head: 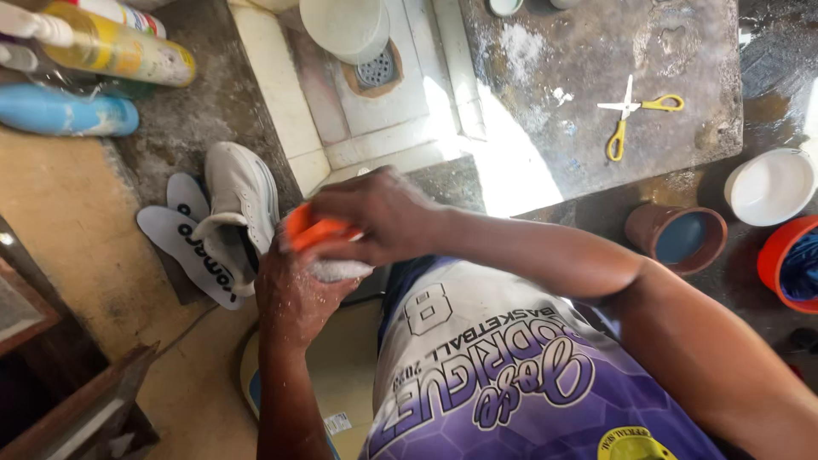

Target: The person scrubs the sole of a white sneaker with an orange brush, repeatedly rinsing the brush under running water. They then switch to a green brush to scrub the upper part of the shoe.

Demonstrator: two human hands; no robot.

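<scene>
My right hand [379,213] reaches across my body and curls shut around an orange brush [311,232], whose handle pokes out to the left of my knuckles. My left hand [294,294] comes up from below, fingers folded up around a small white, foamy object [339,271] pressed between the two hands; what it is I cannot tell. The brush sits right on top of that white thing, touching it.

Just left of my hands, a white sneaker [240,200] lies on the floor, resting on two grey insoles [183,238]. Far left, spray bottles lie on their sides, one yellow [119,51] and one blue [64,112]. At the far centre, a white bucket [345,25] stands beside a floor drain [377,68]. On the grey stone tabletop [596,128] to the far right lie open scissors with yellow handles [629,115]. At the right sit a brown cup [677,237], a white bowl [771,186] and an orange tub [788,264].
</scene>
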